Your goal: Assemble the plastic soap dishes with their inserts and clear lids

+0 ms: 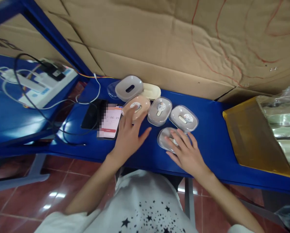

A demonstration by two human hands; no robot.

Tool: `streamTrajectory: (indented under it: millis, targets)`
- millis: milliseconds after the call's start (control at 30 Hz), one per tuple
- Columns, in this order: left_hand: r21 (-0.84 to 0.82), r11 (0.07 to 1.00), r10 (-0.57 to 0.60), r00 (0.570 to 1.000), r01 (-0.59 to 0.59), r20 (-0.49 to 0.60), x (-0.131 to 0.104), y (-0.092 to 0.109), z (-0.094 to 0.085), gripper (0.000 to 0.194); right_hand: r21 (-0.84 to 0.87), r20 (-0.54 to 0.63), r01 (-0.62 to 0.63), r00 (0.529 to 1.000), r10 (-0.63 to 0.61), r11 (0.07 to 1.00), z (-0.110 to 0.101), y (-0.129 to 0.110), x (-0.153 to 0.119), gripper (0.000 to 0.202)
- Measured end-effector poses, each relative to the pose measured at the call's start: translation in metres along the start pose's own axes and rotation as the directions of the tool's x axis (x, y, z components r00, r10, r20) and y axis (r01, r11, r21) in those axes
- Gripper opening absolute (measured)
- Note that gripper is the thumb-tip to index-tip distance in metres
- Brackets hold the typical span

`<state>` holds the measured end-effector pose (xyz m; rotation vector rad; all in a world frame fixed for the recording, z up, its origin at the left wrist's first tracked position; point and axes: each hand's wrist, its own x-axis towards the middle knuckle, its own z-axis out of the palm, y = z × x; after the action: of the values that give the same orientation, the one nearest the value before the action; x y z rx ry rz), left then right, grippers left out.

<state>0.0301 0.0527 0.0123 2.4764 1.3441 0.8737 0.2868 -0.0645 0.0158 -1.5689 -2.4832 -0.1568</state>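
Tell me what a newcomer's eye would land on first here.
Probably the two spread hands mid-table: the left hand over a peach oval box, the right hand over the nearest grey oval box. Then the phone with its lit screen, just left of the left hand, and the white power strip crowded with cables at far left.

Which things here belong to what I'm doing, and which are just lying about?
Seem part of the work:
peach dish under your left hand
gray dish under your right hand
two labelled gray dishes nearby
slotted gray dish
cream dish

Seem just lying about:
phone
power strip
white cable
cardboard box, though I can't be sure
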Motion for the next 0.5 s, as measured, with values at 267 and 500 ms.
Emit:
streamTrajectory:
  millis: [267,500]
  targets:
    - [0.214,0.977,-0.038,0.976,-0.009,0.216,0.027,0.023,0.019,0.052,-0.092,-0.192,-0.409,0.902,0.387,0.908,0.018,0.038,0.009,0.067]
    - [-0.008,0.99,0.138,0.98,-0.138,0.146,0.058,0.022,0.022,0.051,-0.062,-0.175,-0.223,0.962,0.21,0.973,0.006,0.024,0.031,0.061]
